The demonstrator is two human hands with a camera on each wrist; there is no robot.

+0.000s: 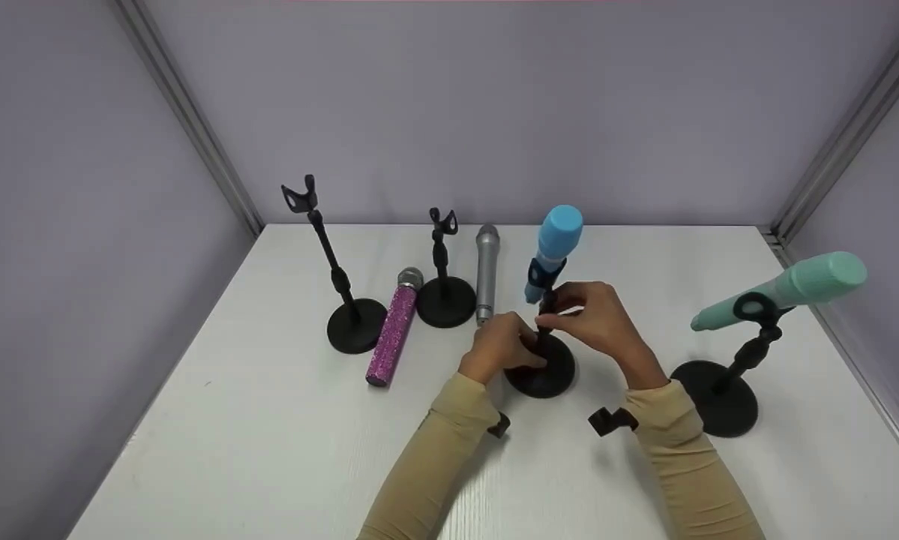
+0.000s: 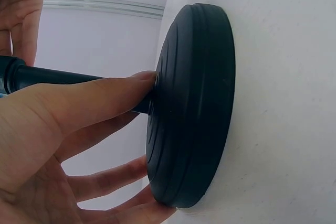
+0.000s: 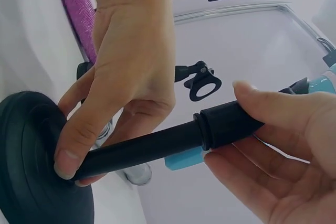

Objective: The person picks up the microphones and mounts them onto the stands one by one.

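Observation:
A black microphone stand (image 1: 543, 384) stands upright between my hands, with a blue microphone (image 1: 559, 234) tilted in its clip. My left hand (image 1: 503, 346) holds the foot of its pole, thumb and fingers around it where it meets the round base (image 2: 195, 103). In the left wrist view, some fingertips touch the base's edge. Higher up, my right hand (image 1: 597, 319) pinches the thick collar (image 3: 226, 121) on the pole between thumb and fingers. The right wrist view shows both grips, one above the other on the thin pole (image 3: 142, 149).
At the right, a mint-green microphone (image 1: 816, 281) lies in another stand (image 1: 719, 409). Left of my hands are a silver microphone (image 1: 487, 262), a glittery pink microphone (image 1: 394, 334), a short stand (image 1: 446, 304) and a taller one (image 1: 355, 328), both with unfilled clips. Walls border the white table (image 1: 254, 450).

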